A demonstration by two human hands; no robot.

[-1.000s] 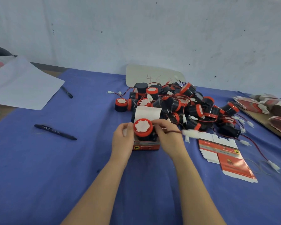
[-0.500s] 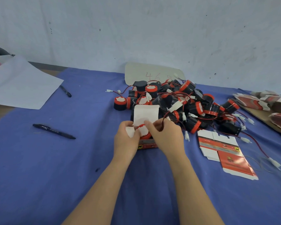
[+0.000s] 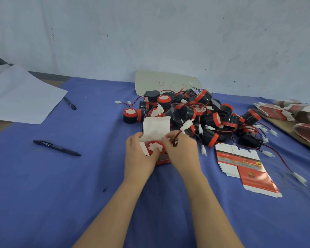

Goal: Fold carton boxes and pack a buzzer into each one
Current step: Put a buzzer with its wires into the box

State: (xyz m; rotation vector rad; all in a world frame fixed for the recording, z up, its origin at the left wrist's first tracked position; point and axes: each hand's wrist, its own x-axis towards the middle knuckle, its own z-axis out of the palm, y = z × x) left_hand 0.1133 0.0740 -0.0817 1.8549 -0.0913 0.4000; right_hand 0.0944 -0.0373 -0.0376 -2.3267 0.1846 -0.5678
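at the middle of the blue cloth [image 3: 61, 194], the fingers of the right hand [image 3: 182, 153] pinch the red and black wire [image 3: 175, 139] of a buzzer [image 3: 155, 147]. a loop of it is bunched above the knuckles and its white plug [image 3: 187, 124] sticks up past them. the left hand [image 3: 139, 155] curls round the left side of a small red carton box [image 3: 162, 161], thumb on the buzzer's face. the buzzer sits inside the box, white face up, with the white lid flap [image 3: 157, 128] standing open behind it. just beyond lies a heap of buzzers [image 3: 204, 113] with tangled wires. right of the hands lies a flat unfolded carton [image 3: 247, 167], with more flat cartons [image 3: 283, 111] stacked at the far right. a black pen [image 3: 56, 148] lies to the left, and a second pen [image 3: 70, 103] lies farther back, just beside a sheet of paper [image 3: 20, 97].
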